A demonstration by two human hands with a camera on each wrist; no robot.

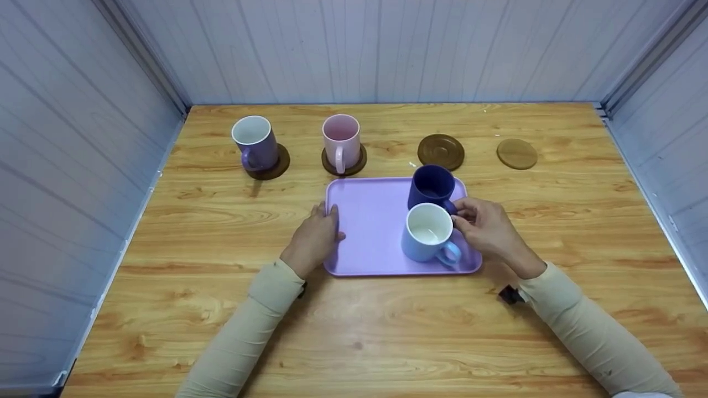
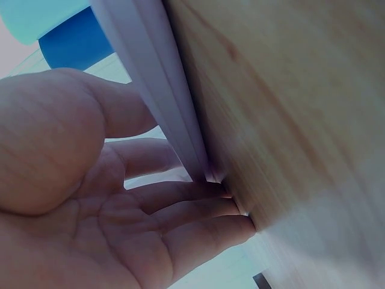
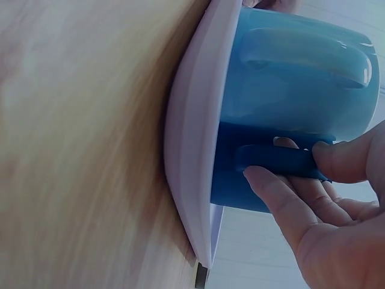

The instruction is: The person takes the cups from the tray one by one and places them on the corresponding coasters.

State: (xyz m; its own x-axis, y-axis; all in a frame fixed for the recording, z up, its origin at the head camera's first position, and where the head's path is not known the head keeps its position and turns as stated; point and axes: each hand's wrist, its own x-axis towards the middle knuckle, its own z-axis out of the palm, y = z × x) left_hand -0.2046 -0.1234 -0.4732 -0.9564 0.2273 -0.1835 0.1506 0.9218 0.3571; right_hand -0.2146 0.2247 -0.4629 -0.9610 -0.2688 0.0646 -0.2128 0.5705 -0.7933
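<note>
My right hand (image 1: 487, 226) pinches the handle of a navy blue mug (image 1: 427, 185), with the thumb on top and fingers behind in the right wrist view. That mug stands at the right back of a lilac tray (image 1: 368, 226). In front of it, also on the tray, is a light blue mug (image 1: 418, 246) with a white inside, its handle turned to the right front. My left hand (image 1: 314, 237) holds the tray's left rim. In the left wrist view its thumb (image 2: 123, 105) reaches over the rim while the outer fingers (image 2: 204, 238) touch the table.
Behind the tray, a purple mug (image 1: 264, 152) and a pink mug (image 1: 343, 145) stand on dark round coasters. A dark wooden coaster (image 1: 441, 150) and a lighter coaster (image 1: 517, 153) lie bare to the right. Pale panel walls (image 1: 354, 50) enclose the wooden table (image 1: 354, 337).
</note>
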